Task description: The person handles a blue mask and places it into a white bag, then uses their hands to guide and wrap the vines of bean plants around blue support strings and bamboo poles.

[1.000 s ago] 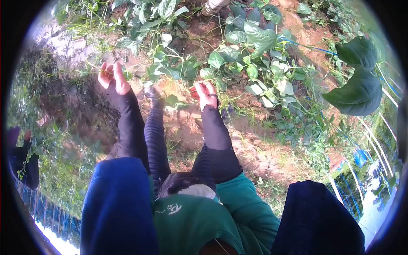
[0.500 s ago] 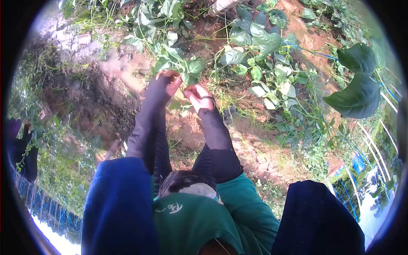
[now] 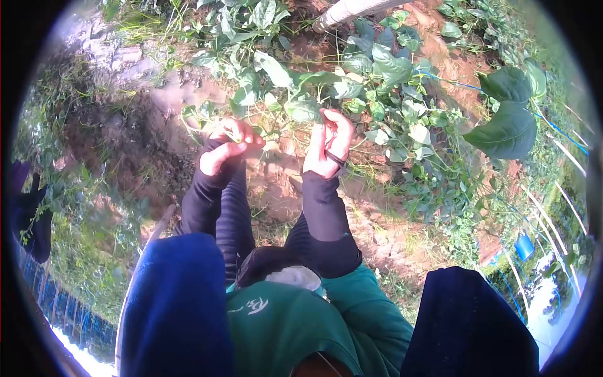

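Note:
Leafy vines trail over the soil in front of me. My left hand is closed with fingers and thumb together on a thin green vine, whose small leaves stick out to its left. To the right, my right hand is raised at a broad leaf, its fingertips at the leaf's right edge and its fingers closed toward the thumb. A dark band circles the right wrist. Thin stems run between the two hands.
A pale pole slants at the top. Large dark leaves hang at the right beside a blue string. A blue container and pale stakes stand at the far right. Dense plants grow right of my hands.
My hands have moved apart, the left one down and left, the right one to the right. The leaves between them have spread out. More of the pale pole shows.

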Demonstrator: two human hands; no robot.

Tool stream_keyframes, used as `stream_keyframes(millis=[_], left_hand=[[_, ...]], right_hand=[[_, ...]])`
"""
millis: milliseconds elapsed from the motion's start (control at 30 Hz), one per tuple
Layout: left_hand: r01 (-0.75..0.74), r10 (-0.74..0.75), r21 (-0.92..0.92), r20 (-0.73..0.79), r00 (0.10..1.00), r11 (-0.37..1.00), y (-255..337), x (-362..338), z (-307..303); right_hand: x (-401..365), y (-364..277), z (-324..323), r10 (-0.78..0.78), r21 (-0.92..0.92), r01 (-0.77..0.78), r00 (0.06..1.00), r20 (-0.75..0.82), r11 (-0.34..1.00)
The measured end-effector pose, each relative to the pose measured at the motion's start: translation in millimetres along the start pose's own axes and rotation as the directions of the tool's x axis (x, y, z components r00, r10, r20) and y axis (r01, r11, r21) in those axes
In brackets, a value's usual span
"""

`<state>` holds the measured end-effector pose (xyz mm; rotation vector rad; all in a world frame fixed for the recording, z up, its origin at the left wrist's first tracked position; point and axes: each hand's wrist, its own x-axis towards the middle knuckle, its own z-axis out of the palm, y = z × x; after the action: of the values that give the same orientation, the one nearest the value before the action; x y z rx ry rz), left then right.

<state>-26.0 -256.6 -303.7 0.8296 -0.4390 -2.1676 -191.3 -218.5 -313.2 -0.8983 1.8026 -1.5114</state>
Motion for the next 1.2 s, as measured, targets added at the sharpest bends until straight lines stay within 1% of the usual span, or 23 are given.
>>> stream_keyframes(millis=[67,100,133,200,233,267,300,433,467,533,600,667,733,767,867,967,1000,1033,1067,1100,1133,1167,1200], left_hand=[[0.005,-0.005,0.028,-0.003,1.000,1.000,6.4,-5.5,6.7],[-0.011,0.010,0.045,0.036,0.999,0.999,6.4,-8.0,6.6],[-0.029,0.025,0.064,0.074,0.997,0.998,7.7,-10.4,7.5],[-0.024,0.014,0.118,0.086,0.996,0.993,13.2,-17.0,12.5],[-0.070,0.047,0.170,0.135,0.990,0.983,15.4,-19.0,14.5],[-0.117,0.076,0.220,0.188,0.979,0.969,16.8,-20.1,15.6],[-0.069,0.035,0.223,0.154,0.987,0.972,7.5,-29.0,-2.9],[-0.023,-0.038,0.277,0.211,0.977,0.961,7.8,-47.3,-3.0],[-0.028,-0.032,0.273,0.211,0.977,0.962,8.8,-48.5,-2.9],[-0.016,0.038,-0.199,0.107,0.994,0.980,10.7,-48.5,-5.2],[-0.040,-0.013,-0.313,-0.166,0.986,0.949,24.7,-45.0,-6.9],[-0.065,0.015,-0.210,-0.233,0.972,0.975,45.6,-34.2,2.7],[-0.095,0.058,-0.138,-0.252,0.966,0.986,64.1,-19.8,8.9],[-0.160,0.168,0.053,-0.234,0.958,0.986,67.6,-12.4,14.5],[-0.081,0.071,-0.016,-0.327,0.942,0.997,93.4,19.8,33.9],[-0.231,0.303,0.285,-0.241,0.922,0.930,76.9,64.8,83.8],[-0.291,0.367,0.402,-0.125,0.922,0.868,51.5,81.7,113.9],[-0.348,0.331,0.797,0.198,0.923,0.493,15.4,88.9,134.0],[-0.337,0.005,0.879,0.357,0.934,0.338,-18.3,83.4,164.6],[-0.528,-0.226,0.847,0.502,0.835,-0.069,-35.6,66.6,194.3],[-0.234,-0.375,0.972,0.212,0.903,-0.013,-70.3,56.0,204.9],[-0.688,0.130,0.681,0.681,0.721,0.248,-166.2,59.6,161.6],[-0.576,-0.541,0.789,0.396,0.742,-0.213,-102.0,56.3,209.5]], right_hand=[[2.0,-31.8,13.3,0.060,0.134,-0.088,0.978,0.201,0.987],[3.6,-33.1,19.4,0.169,0.068,-0.202,0.927,0.335,0.977],[7.2,-30.4,27.1,0.277,-0.014,-0.304,0.847,0.454,0.953],[8.0,-12.7,44.0,0.408,-0.448,-0.127,0.675,0.615,0.885],[17.2,-16.5,48.4,0.552,-0.444,-0.330,0.465,0.692,0.833],[21.8,1.2,53.4,0.422,-0.423,-0.081,0.364,0.830,0.903],[19.3,16.9,51.3,0.417,-0.421,-0.075,0.370,0.830,0.904],[38.0,-30.7,47.0,0.529,-0.494,-0.289,0.054,0.847,0.820],[35.3,-33.1,39.3,0.505,-0.356,-0.493,0.209,0.837,0.794],[31.8,-40.7,16.5,0.338,0.135,-0.621,0.580,0.741,0.772],[30.4,-47.6,-16.1,0.425,0.383,-0.712,0.675,0.603,0.589],[30.7,-41.0,-57.6,0.196,0.409,-0.635,0.666,0.719,0.655],[16.9,-48.1,-80.9,0.058,0.535,-0.509,0.758,0.650,0.674],[3.6,-53.7,-87.4,0.089,0.587,-0.507,0.799,0.595,0.631],[-20.9,-90.0,-97.4,0.164,0.076,-0.279,0.741,0.651,0.957],[-62.3,-92.5,-78.5,0.047,-0.056,-0.002,0.554,0.831,0.998],[-76.3,-91.2,-69.9,0.074,-0.107,0.043,0.469,0.880,0.993],[-94.5,-98.2,-55.1,0.315,0.085,-0.597,0.533,0.785,0.798],[-125.4,-61.4,-68.7,0.416,-0.042,-0.584,0.524,0.743,0.811],[-133.7,-47.9,-82.6,0.351,-0.051,-0.485,0.551,0.757,0.873],[-134.0,-42.6,-94.1,0.284,-0.057,-0.383,0.569,0.772,0.922],[-127.5,-48.1,-96.4,0.287,-0.059,-0.387,0.563,0.775,0.920],[-112.5,-63.3,-92.3,0.322,-0.086,-0.396,0.580,0.748,0.914]])
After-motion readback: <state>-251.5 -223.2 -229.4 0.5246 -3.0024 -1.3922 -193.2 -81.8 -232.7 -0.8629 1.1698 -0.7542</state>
